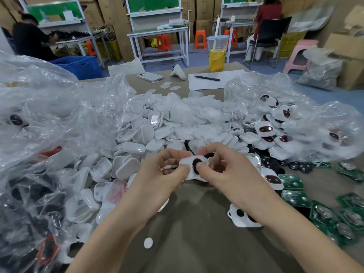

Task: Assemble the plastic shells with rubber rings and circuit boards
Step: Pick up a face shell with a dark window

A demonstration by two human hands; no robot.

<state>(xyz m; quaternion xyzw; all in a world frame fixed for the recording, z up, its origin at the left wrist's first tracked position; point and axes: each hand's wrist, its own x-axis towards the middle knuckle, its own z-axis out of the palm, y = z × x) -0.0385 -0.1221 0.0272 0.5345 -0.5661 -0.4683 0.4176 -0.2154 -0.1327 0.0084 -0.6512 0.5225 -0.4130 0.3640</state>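
Pressing a black rubber ring [197, 164] into a white plastic shell [186, 160], both hands work near the centre, just above the table [197, 223]. The left hand [157, 174] pinches the shell's left edge with curled thumb and fingers. The right hand [226, 170] curls round the right side, its thumb on the ring.

An uneven push would likely seat the ring crooked or pop it out, and a slip could drop the shell into the loose pile of shells [157, 131] just beyond.

The clear bag on the left [49, 115] holds white shells and dark, red-edged parts. The clear bag at far right [325, 131] holds shells fitted with dark windows. Green circuit boards [291, 182] lie loose at near right. A far cup [217, 54] holds a yellow drink.
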